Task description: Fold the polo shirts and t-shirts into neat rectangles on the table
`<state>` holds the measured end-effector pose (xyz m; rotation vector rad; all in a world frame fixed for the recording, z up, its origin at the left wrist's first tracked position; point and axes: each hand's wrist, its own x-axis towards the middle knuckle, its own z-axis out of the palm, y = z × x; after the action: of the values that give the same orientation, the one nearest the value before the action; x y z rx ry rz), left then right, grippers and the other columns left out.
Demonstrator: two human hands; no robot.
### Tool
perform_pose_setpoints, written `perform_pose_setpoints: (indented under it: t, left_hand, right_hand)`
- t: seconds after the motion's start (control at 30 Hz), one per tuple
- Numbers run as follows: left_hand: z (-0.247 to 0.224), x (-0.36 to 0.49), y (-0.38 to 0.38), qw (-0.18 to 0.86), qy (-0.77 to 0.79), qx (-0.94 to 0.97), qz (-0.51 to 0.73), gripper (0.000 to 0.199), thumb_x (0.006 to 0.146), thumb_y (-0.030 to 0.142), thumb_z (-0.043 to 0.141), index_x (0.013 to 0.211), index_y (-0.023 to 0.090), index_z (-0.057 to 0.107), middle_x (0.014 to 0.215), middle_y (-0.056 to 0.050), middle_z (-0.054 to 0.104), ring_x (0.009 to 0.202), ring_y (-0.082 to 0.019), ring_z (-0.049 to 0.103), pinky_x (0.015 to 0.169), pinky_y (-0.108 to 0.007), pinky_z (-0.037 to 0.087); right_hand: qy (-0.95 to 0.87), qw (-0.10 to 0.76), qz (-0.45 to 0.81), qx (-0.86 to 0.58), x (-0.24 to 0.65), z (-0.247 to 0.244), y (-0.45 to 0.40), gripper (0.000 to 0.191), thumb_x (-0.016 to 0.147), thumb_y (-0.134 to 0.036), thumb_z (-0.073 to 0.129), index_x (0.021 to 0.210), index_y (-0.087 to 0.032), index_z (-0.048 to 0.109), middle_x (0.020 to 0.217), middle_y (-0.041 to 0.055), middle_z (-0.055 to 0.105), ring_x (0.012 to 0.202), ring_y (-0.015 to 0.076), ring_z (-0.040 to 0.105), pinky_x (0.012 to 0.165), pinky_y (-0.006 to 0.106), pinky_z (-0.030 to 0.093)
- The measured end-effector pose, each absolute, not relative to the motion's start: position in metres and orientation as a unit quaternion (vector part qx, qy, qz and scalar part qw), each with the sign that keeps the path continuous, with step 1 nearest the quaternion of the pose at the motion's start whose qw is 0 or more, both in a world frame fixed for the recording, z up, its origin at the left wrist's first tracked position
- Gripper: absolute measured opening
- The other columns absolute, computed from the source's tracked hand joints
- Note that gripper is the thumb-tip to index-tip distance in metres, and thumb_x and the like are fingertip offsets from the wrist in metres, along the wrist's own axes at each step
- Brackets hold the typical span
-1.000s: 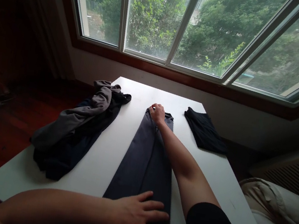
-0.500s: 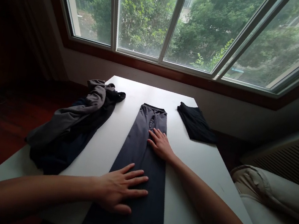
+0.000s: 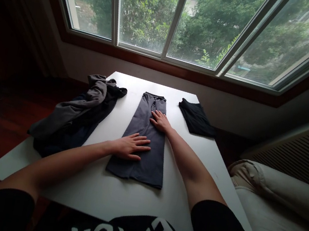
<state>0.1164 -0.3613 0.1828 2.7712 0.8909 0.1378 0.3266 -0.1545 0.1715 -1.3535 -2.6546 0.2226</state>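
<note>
A dark grey shirt (image 3: 150,166), folded into a long narrow strip, lies flat on the white table (image 3: 175,199). Its dark neckline and short button placket face the window. My left hand (image 3: 131,145) rests palm down on the lower middle of the shirt, fingers spread. Farther up, near the placket, my right hand (image 3: 160,121) lies flat along the shirt's right side with its fingers out. Neither hand grips the cloth.
A loose heap of grey, black and navy clothes (image 3: 73,117) lies at the table's left edge. On the right side is a folded black garment (image 3: 197,118). Beyond the table is a window (image 3: 148,15); a beige cushioned seat (image 3: 282,205) stands at right.
The shirt and both hands have shifted away from me, toward the window. The shirt's near hem now shows on the tabletop. My view has tilted down or back, showing my black printed top.
</note>
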Motion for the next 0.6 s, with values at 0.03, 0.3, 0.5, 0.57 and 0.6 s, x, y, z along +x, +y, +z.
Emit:
perform_pose_setpoints:
  t: [0.03,0.3,0.5,0.57,0.6]
  left_hand:
    - [0.183,0.118,-0.361,0.112,0.310,0.943,0.046,0.070,0.101,0.056,0.050,0.163,0.028,0.031,0.171,-0.009,0.021,0.158,-0.034,0.015,0.126,-0.057,0.007]
    - [0.182,0.151,-0.452,0.154,0.210,0.964,0.059,0.073,0.101,0.062,0.046,0.163,0.026,0.032,0.171,-0.012,0.020,0.157,-0.036,0.016,0.125,-0.063,0.003]
    - [0.200,0.127,-0.468,0.173,0.176,0.962,0.116,0.062,0.099,0.038,0.059,0.157,0.027,0.041,0.163,-0.009,0.040,0.151,-0.029,0.035,0.126,-0.050,0.024]
    - [0.203,0.104,-0.457,0.140,0.243,0.949,0.144,0.062,0.093,0.022,0.061,0.153,0.028,0.046,0.164,-0.009,0.038,0.151,-0.030,0.034,0.125,-0.051,0.029]
    - [0.204,0.092,-0.451,0.125,0.274,0.942,0.149,0.064,0.090,0.014,0.060,0.151,0.028,0.049,0.164,-0.008,0.037,0.151,-0.030,0.033,0.124,-0.051,0.032]
  right_hand:
    - [-0.886,0.086,0.075,-0.449,0.326,0.174,-0.155,0.061,0.106,-0.050,0.046,0.162,-0.027,0.034,0.169,0.0082,0.028,0.157,0.0276,0.018,0.126,0.048,0.015]
    - [-0.914,0.176,0.091,-0.355,0.352,0.162,-0.241,0.055,0.105,-0.041,0.048,0.156,-0.022,0.045,0.165,0.0105,0.036,0.155,0.0268,0.027,0.127,0.047,0.025]
    - [-0.952,0.147,0.154,-0.221,0.407,0.171,-0.382,0.067,0.097,-0.042,0.065,0.158,-0.029,0.041,0.165,0.0098,0.035,0.154,0.0306,0.030,0.125,0.057,0.026]
    - [-0.958,0.121,0.177,-0.191,0.424,0.178,-0.422,0.068,0.095,-0.042,0.068,0.157,-0.031,0.044,0.165,0.0091,0.036,0.153,0.0312,0.031,0.126,0.057,0.023]
    - [-0.957,0.115,0.192,-0.182,0.433,0.181,-0.436,0.066,0.094,-0.040,0.069,0.156,-0.032,0.046,0.163,0.0084,0.039,0.152,0.0304,0.033,0.127,0.055,0.025]
